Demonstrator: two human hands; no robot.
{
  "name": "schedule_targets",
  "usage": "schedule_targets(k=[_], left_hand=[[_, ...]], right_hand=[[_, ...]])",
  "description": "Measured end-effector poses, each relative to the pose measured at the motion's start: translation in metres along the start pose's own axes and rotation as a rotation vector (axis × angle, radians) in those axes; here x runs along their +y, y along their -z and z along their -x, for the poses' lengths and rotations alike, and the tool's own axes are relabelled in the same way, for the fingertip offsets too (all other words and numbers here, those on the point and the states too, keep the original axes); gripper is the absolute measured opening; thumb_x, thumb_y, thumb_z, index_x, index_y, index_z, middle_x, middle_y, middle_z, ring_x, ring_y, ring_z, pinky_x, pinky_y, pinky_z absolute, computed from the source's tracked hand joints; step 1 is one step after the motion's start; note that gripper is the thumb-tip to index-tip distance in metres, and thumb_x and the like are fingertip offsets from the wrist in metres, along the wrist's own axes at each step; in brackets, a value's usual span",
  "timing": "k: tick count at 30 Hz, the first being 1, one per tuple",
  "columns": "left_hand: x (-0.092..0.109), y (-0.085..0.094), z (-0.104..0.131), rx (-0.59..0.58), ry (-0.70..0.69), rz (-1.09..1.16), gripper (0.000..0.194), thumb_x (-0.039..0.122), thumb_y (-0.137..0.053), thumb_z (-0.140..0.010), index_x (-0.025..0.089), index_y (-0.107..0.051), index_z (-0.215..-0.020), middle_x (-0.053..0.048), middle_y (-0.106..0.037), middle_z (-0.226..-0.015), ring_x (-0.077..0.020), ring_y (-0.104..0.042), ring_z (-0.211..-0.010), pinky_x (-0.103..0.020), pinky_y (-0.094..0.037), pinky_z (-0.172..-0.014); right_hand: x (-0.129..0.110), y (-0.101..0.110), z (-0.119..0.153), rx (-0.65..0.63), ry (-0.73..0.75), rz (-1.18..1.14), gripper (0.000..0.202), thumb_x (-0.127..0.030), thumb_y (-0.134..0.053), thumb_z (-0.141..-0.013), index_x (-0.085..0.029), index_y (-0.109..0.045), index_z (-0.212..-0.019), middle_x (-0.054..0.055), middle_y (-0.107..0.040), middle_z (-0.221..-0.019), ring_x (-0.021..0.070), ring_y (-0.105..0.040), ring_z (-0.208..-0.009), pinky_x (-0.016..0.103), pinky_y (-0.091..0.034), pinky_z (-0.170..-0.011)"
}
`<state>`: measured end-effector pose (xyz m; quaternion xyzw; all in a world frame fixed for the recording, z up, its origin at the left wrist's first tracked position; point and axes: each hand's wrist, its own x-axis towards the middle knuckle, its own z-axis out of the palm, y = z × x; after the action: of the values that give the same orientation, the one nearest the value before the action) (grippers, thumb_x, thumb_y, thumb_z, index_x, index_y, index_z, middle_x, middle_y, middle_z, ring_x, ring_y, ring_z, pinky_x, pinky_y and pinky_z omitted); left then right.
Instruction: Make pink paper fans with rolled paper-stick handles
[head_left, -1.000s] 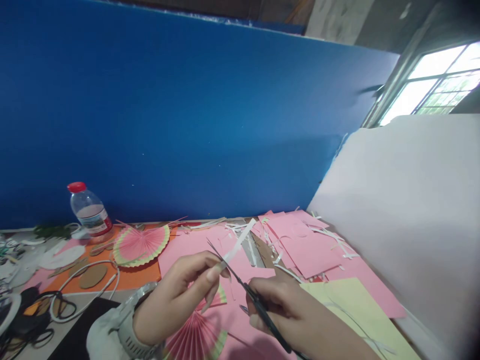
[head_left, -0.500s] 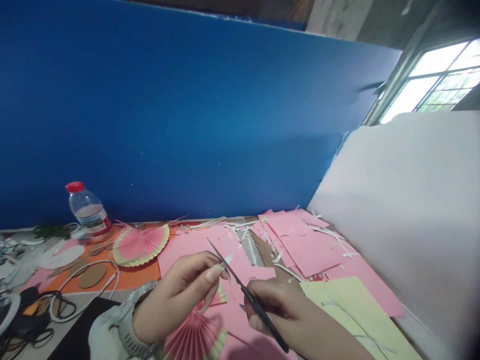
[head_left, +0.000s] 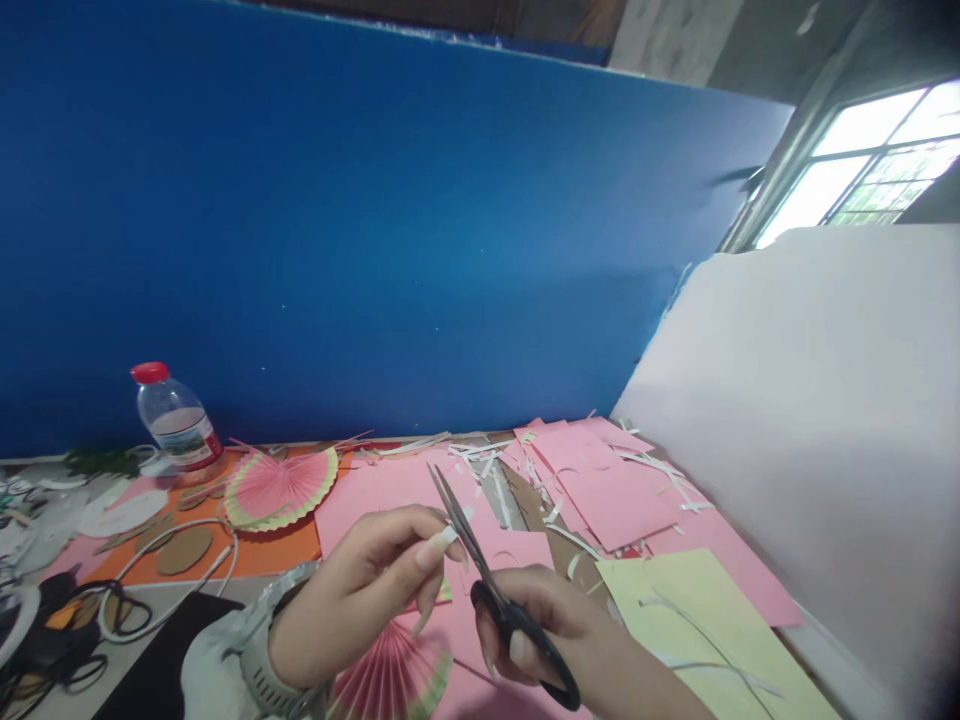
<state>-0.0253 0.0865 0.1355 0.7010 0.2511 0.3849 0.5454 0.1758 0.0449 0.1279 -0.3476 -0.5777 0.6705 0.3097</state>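
Observation:
My left hand (head_left: 382, 575), with a watch on the wrist, pinches a small white paper strip (head_left: 448, 535) between thumb and fingertips. In my right hand (head_left: 547, 620) is a pair of black-handled scissors (head_left: 480, 560), its blades slightly apart and pointing up and left, close beside the strip. Below my left hand a folded pink paper fan (head_left: 394, 675) with a yellow-green edge lies on pink paper. A second pink fan (head_left: 281, 488) rests on an orange sheet (head_left: 277, 560) to the left.
A bottle with a red cap (head_left: 180, 425) stands at the back left. Cables (head_left: 64, 640) lie at the left edge. Pink sheets (head_left: 615, 495) with white scraps and a pale yellow sheet (head_left: 697, 610) lie to the right. A blue panel (head_left: 420, 230) rises behind.
The scissors have turned more upright, and their blades have parted. A white piece at my left fingertips looks smaller. My left hand has hardly moved.

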Motion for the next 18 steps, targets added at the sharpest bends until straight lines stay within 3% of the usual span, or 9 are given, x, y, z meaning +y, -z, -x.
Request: schedule_targets(k=[5, 9, 14, 18], left_hand=[[0.010, 0.008, 0.004, 0.006, 0.002, -0.045, 0.020, 0.033, -0.046, -0.094, 0.021, -0.060, -0.085, 0.004, -0.049, -0.065, -0.0075, -0.040, -0.055, -0.019, -0.033, -0.051], [0.013, 0.016, 0.003, 0.010, -0.031, -0.261, 0.030, 0.038, -0.049, -0.091, 0.019, -0.056, -0.069, 0.002, -0.052, -0.064, -0.0102, -0.048, -0.061, -0.020, -0.039, -0.056], [0.008, 0.025, -0.003, 0.254, -0.038, -0.434, 0.034, 0.040, -0.036, -0.095, 0.020, -0.046, -0.070, 0.005, -0.043, -0.060, -0.0093, -0.042, -0.054, -0.020, -0.037, -0.051], [-0.005, 0.040, -0.015, 0.412, -0.016, -0.624, 0.026, 0.037, -0.039, -0.095, 0.019, -0.053, -0.083, 0.003, -0.052, -0.071, -0.0116, -0.049, -0.066, -0.023, -0.040, -0.060]], right_hand=[[-0.006, 0.003, 0.004, 0.058, 0.035, 0.060, 0.056, -0.072, -0.060, -0.068, -0.017, -0.047, -0.067, -0.006, -0.037, -0.058, 0.0073, -0.028, -0.051, 0.023, -0.021, -0.049], [-0.011, 0.010, 0.012, 0.111, 0.100, 0.100, 0.054, -0.070, -0.056, -0.073, -0.017, -0.048, -0.069, -0.005, -0.039, -0.059, 0.0079, -0.029, -0.051, 0.024, -0.021, -0.048], [-0.006, 0.022, 0.021, 0.190, 0.189, 0.122, 0.049, -0.065, -0.053, -0.079, -0.017, -0.049, -0.069, -0.005, -0.036, -0.059, 0.0091, -0.028, -0.052, 0.026, -0.020, -0.049], [0.008, 0.024, 0.022, 0.270, 0.180, 0.146, 0.049, -0.066, -0.052, -0.080, -0.017, -0.049, -0.070, -0.004, -0.036, -0.060, 0.0095, -0.029, -0.052, 0.026, -0.021, -0.049]])
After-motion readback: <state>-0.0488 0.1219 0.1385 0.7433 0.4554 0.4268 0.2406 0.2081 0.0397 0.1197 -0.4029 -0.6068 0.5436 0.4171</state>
